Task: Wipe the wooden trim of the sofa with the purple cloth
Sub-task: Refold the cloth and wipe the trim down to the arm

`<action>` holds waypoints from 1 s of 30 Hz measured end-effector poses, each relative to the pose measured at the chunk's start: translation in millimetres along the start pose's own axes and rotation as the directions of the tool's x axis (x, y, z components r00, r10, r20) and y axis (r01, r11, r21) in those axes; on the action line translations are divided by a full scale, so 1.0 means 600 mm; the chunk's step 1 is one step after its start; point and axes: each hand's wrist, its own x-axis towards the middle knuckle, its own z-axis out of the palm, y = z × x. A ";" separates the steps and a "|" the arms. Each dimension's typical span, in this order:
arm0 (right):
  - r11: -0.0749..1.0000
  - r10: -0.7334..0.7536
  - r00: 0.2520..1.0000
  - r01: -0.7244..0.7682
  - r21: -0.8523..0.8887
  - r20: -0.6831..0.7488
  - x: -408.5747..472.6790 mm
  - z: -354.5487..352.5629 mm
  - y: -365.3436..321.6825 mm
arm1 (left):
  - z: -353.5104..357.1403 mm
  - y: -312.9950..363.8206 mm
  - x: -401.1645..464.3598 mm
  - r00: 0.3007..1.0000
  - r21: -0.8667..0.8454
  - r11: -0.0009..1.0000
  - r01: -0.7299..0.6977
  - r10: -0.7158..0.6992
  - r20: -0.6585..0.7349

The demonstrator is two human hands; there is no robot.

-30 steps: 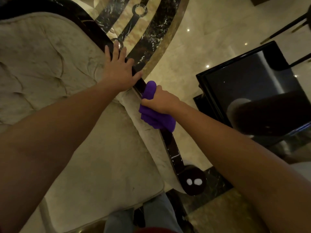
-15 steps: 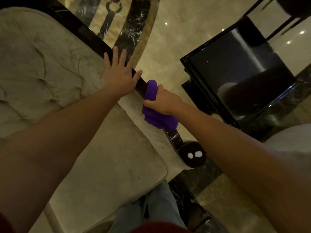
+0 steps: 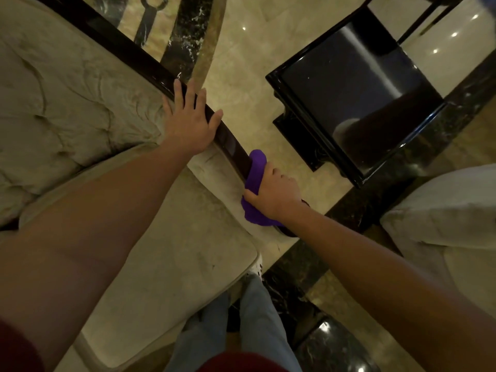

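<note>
The right hand (image 3: 276, 196) has its grip closed around the purple cloth (image 3: 255, 189), fingers curled over the bunched fabric and pressing it against the dark wooden trim (image 3: 230, 145) near the lower end of the sofa arm. The cloth wraps over the trim directly under that grip; a lobe of it stands clear above the knuckles and another hangs below the wrist. The left hand (image 3: 192, 119) lies further up the same rail, palm down and fingers spread, its grip flat and holding nothing, apparently bracing the body. Judged risks: the loose lower fold could slip free of the grip or drag across the pale sofa cushion (image 3: 150, 237) just beside the trim, smearing dirt onto it. Pressure appears to fall on the top of the rail, so the outer face and the underside could go unwiped. The rail end beneath the right wrist is hidden, so its condition cannot be confirmed. The glossy black table (image 3: 357, 103) stands near the right grip on its outer side, and a wide elbow swing could strike it. The trim under the left palm remains uncleaned while that hand rests there, and may take fingerprints.
</note>
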 end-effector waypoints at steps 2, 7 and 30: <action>1.000 -0.015 0.997 0.013 -0.028 -0.074 -0.012 0.023 0.008 | -0.001 0.000 0.000 1.000 0.013 1.000 0.008 -0.008 -0.010; 0.998 -0.030 0.970 0.043 0.048 -0.242 -0.028 0.068 0.011 | 0.011 0.039 -0.036 1.000 0.072 0.997 0.008 -0.006 -0.024; 0.951 0.014 0.876 0.137 0.277 -0.482 -0.047 0.128 0.005 | 0.063 0.126 -0.101 0.998 0.277 0.959 -0.060 0.067 -0.017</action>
